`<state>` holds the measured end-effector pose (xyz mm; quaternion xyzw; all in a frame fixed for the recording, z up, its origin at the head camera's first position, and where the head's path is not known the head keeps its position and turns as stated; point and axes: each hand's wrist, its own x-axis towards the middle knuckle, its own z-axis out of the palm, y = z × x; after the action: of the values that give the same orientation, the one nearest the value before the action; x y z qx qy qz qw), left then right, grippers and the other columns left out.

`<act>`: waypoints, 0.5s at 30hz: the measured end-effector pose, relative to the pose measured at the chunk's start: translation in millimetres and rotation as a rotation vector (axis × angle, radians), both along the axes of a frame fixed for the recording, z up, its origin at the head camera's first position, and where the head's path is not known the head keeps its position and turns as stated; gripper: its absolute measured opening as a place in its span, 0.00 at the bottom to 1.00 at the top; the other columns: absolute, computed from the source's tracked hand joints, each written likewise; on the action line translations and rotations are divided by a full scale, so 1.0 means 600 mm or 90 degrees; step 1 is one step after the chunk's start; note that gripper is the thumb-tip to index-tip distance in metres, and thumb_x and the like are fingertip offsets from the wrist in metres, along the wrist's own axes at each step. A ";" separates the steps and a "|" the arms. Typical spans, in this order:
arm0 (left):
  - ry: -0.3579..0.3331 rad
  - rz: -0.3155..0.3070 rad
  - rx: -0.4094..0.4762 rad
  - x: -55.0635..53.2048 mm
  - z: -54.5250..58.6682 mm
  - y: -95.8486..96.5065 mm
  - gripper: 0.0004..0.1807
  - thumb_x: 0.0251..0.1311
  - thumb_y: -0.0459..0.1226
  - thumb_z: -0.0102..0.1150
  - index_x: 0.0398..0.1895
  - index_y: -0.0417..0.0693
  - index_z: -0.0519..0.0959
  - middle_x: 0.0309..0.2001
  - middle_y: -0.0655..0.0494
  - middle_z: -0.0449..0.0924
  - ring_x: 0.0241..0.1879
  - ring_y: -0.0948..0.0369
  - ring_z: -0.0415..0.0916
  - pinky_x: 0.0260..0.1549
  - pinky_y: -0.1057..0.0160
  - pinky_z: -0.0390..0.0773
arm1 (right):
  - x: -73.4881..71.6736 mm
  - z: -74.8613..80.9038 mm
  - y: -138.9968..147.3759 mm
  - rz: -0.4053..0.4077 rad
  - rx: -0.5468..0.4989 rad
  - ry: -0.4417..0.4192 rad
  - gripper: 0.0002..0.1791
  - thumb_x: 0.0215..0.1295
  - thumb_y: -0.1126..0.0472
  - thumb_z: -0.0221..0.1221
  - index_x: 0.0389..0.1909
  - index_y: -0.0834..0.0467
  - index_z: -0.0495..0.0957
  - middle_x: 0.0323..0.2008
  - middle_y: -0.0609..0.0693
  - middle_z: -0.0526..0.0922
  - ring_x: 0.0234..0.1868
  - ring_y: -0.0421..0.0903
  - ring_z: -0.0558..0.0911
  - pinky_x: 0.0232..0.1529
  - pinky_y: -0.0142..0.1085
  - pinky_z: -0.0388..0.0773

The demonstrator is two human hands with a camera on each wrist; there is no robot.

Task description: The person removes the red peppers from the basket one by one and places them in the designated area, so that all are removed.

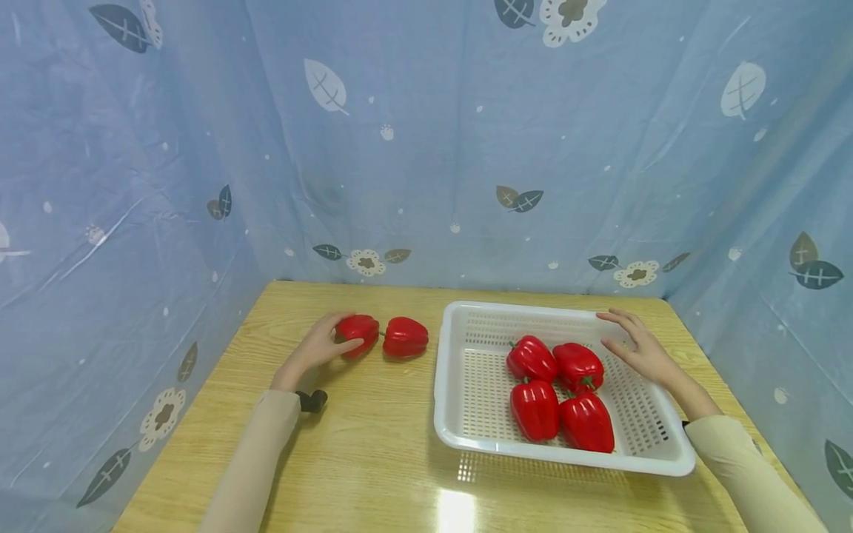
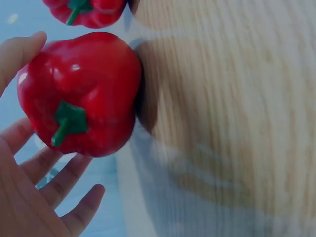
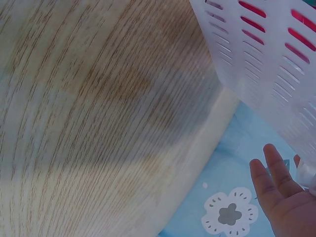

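In the head view my left hand (image 1: pixel 318 345) reaches around a red bell pepper (image 1: pixel 360 334) on the table, thumb on the near side and fingers at the far side. The left wrist view shows this bell pepper (image 2: pixel 89 98) with its green stem toward the palm; the spread, fairly straight fingers (image 2: pixel 66 180) lie behind it and partly hidden. A second bell pepper (image 1: pixel 405 337) lies just to its right. My right hand (image 1: pixel 641 352), fingers apart and holding nothing, is over the right side of a white plastic basket (image 1: pixel 483 385).
Inside the basket several red bell peppers (image 1: pixel 535 409) sit grouped toward the middle and right. A wooden table (image 1: pixel 360 459) bears everything. Blue patterned curtain (image 1: pixel 426 148) hangs along the back and both sides. A black wrist mount (image 1: pixel 312 401) is on the left wrist.
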<state>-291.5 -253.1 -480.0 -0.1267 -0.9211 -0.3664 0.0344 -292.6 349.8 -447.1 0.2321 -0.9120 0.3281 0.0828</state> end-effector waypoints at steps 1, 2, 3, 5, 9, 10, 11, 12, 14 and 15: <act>0.001 -0.002 -0.001 0.000 0.002 0.001 0.40 0.52 0.53 0.63 0.65 0.45 0.64 0.62 0.44 0.65 0.62 0.46 0.61 0.58 0.44 0.65 | -0.001 0.001 0.000 0.001 -0.001 -0.001 0.28 0.64 0.61 0.56 0.64 0.59 0.63 0.66 0.69 0.53 0.63 0.72 0.54 0.49 0.73 0.53; -0.002 -0.001 -0.002 -0.001 0.003 0.001 0.40 0.52 0.54 0.63 0.65 0.45 0.64 0.62 0.44 0.65 0.62 0.46 0.61 0.59 0.44 0.64 | -0.001 0.001 -0.001 0.000 -0.002 0.002 0.28 0.64 0.61 0.56 0.64 0.59 0.63 0.66 0.69 0.53 0.63 0.72 0.55 0.48 0.73 0.54; -0.003 0.001 -0.006 -0.001 0.005 0.002 0.40 0.52 0.54 0.63 0.65 0.46 0.64 0.62 0.45 0.65 0.62 0.47 0.61 0.59 0.44 0.64 | -0.001 0.002 -0.002 -0.001 -0.003 0.002 0.28 0.63 0.61 0.57 0.64 0.59 0.64 0.66 0.69 0.53 0.63 0.71 0.55 0.49 0.73 0.54; -0.009 0.002 -0.010 -0.003 0.008 0.003 0.40 0.51 0.55 0.63 0.65 0.47 0.64 0.62 0.46 0.65 0.63 0.48 0.60 0.59 0.45 0.63 | 0.000 0.003 -0.003 0.000 -0.005 0.002 0.28 0.63 0.61 0.57 0.63 0.59 0.64 0.65 0.69 0.54 0.63 0.71 0.55 0.49 0.73 0.54; -0.016 0.004 -0.021 -0.009 0.012 0.007 0.41 0.51 0.57 0.62 0.65 0.49 0.64 0.63 0.48 0.65 0.63 0.49 0.60 0.59 0.45 0.64 | 0.002 0.004 -0.004 0.001 -0.008 0.001 0.27 0.62 0.62 0.58 0.63 0.59 0.65 0.65 0.69 0.54 0.62 0.71 0.55 0.48 0.73 0.54; -0.015 0.003 -0.025 -0.011 0.013 0.008 0.41 0.51 0.57 0.62 0.65 0.49 0.64 0.63 0.47 0.64 0.63 0.48 0.60 0.59 0.45 0.64 | 0.002 0.004 -0.004 0.002 -0.007 0.001 0.27 0.62 0.62 0.58 0.63 0.59 0.64 0.65 0.69 0.54 0.62 0.72 0.55 0.48 0.73 0.54; -0.016 0.006 -0.031 -0.013 0.014 0.010 0.41 0.51 0.58 0.61 0.65 0.50 0.64 0.63 0.48 0.64 0.62 0.49 0.60 0.59 0.45 0.65 | 0.002 0.004 -0.004 0.002 -0.006 0.000 0.27 0.63 0.61 0.58 0.63 0.59 0.64 0.65 0.69 0.54 0.62 0.72 0.55 0.48 0.73 0.54; -0.016 0.007 -0.035 -0.015 0.015 0.011 0.40 0.51 0.58 0.61 0.65 0.51 0.64 0.63 0.49 0.64 0.62 0.49 0.60 0.58 0.45 0.65 | 0.002 0.004 -0.004 -0.001 -0.004 -0.002 0.27 0.62 0.61 0.58 0.63 0.59 0.64 0.65 0.69 0.54 0.62 0.71 0.55 0.48 0.73 0.54; -0.014 0.006 -0.041 -0.018 0.017 0.014 0.40 0.51 0.58 0.61 0.65 0.51 0.64 0.63 0.49 0.64 0.62 0.49 0.60 0.58 0.45 0.66 | 0.001 0.003 -0.003 -0.003 -0.001 -0.003 0.27 0.63 0.61 0.57 0.63 0.59 0.64 0.65 0.69 0.54 0.62 0.71 0.55 0.48 0.73 0.54; -0.013 0.007 -0.044 -0.019 0.019 0.016 0.40 0.51 0.58 0.61 0.65 0.52 0.64 0.63 0.50 0.64 0.62 0.49 0.60 0.58 0.45 0.66 | 0.000 0.003 -0.003 -0.004 0.002 -0.005 0.27 0.63 0.60 0.57 0.63 0.59 0.64 0.66 0.69 0.54 0.62 0.71 0.55 0.49 0.73 0.54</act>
<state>-303.1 -243.8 -468.5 -0.1188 -0.9344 -0.3351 0.0226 -292.4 348.3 -445.0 0.2276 -0.9136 0.3275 0.0798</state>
